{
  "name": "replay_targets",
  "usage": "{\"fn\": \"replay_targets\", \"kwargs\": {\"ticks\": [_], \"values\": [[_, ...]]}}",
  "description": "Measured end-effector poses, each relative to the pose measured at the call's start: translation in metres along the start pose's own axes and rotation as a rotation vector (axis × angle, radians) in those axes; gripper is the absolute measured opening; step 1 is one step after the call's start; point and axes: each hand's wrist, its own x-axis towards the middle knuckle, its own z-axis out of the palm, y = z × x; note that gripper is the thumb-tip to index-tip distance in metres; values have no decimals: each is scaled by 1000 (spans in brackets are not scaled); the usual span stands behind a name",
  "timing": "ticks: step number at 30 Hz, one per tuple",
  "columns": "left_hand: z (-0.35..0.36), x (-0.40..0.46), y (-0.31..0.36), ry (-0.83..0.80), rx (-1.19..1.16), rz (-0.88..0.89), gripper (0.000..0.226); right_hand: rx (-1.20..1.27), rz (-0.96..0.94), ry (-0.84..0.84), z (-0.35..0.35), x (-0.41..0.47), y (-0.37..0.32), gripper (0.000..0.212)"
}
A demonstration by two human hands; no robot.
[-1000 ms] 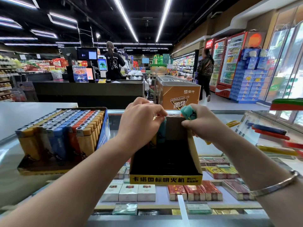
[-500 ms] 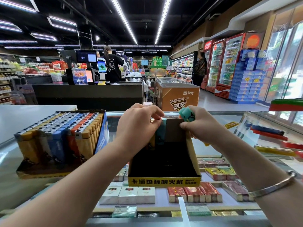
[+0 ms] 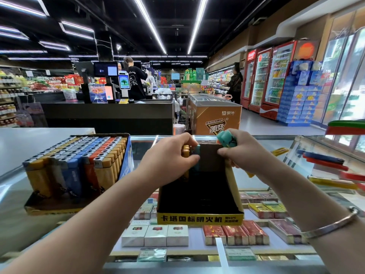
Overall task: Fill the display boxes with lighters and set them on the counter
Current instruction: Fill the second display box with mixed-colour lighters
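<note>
A: We are working at the nearly empty display box (image 3: 199, 204), which is sitting on the glass counter (image 3: 11, 194) dead centre, its yellow printed lip facing us at six o'clock. It is thin cardboard, light and easily buckled, so we are judging it best carried by the base or both side walls, never by the tall back flap.

B: And the lighters (image 3: 188, 153)? Our left hand (image 3: 169, 161) is curling its fingers round a small upright clutch of them, amber and teal, at the box's back left corner, about eleven o'clock.

A: Those are hard, smooth plastic bodies with metal tops: light, stiff, a bit slippery in a bunch. We are thinking a pinch across the flat sides holds them squarer than a grip on the caps.

B: Our right hand (image 3: 243, 153) is closing on a teal lighter (image 3: 227, 139) at one o'clock, thumb and forefinger also seeming to nip the box's back edge, though the wrist is hiding part of that.

A: Out at nine o'clock the full display box (image 3: 77, 173) is standing packed, rows of amber, blue and orange with silvery heads. Beneath the glass, cigarette packs (image 3: 155, 235) are lying in flat rows, glossy card.
</note>
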Motion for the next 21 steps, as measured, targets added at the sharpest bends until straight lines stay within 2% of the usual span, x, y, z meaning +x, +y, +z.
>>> {"fn": "replay_targets", "kwargs": {"ticks": [4, 6, 9, 11, 13, 17, 21], "values": [[-1, -1, -2, -62, -2, 49, 30, 9, -36, 31, -1, -3, -2, 8], [-1, -1, -5, -72, -7, 62, 33, 33, -80, 101, 0, -4, -4, 8], [-2, -2, -9, -69, -13, 79, 36, 140, -128, 232, -3, -5, -12, 10], [-2, -3, -11, -75, 9, 92, 38, 269, -137, 251, -6, -7, -19, 8], [-2, -3, -13, -94, 30, 103, 41, 401, -107, 221, -7, -8, -23, 11], [0, -3, -15, -117, 66, 100, 44, 465, 23, 232, -3, -6, -16, 21], [2, -3, -14, -97, 84, 98, 43, 751, 125, 194, -5, -5, -15, 15]]}}
